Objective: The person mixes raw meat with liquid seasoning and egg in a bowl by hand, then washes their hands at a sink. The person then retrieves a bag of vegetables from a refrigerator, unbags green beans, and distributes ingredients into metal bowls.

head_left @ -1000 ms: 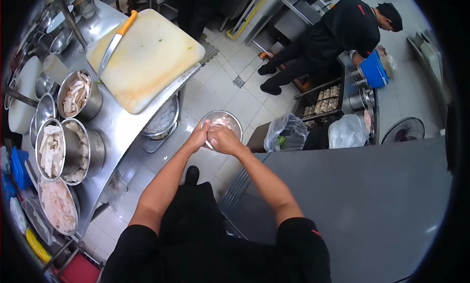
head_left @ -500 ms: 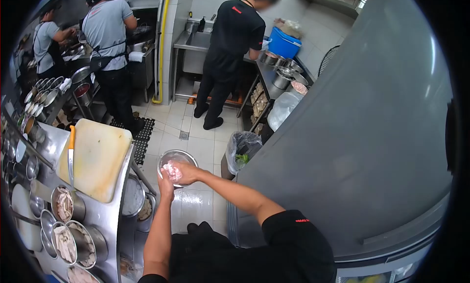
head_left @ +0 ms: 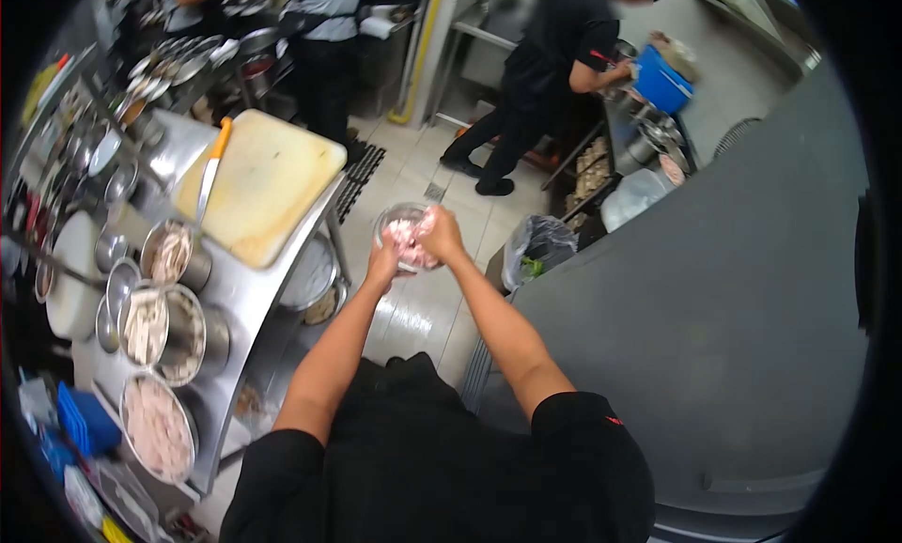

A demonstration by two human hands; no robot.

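A round metal bowl (head_left: 398, 208) with pale pink raw meat (head_left: 404, 231) in it is held out in front of me, over the floor. My left hand (head_left: 382, 265) grips the bowl's near left side, thumb over the rim. My right hand (head_left: 443, 239) is at the bowl's right side, fingers curled against some of the pink meat; the fingertips are blurred and partly hidden.
To my left, a steel counter (head_left: 242, 303) bears a cutting board (head_left: 268, 181), an orange-handled knife (head_left: 214, 167) and several meat containers. A lined bin (head_left: 517, 252) stands ahead right, beside a large grey surface (head_left: 695, 327). A co-worker (head_left: 564, 54) stands beyond.
The view has swung left, so the counter, bowl and people appear farther right. My right hand has shifted from inside the bowl to its right side. The left still holds the bowl.
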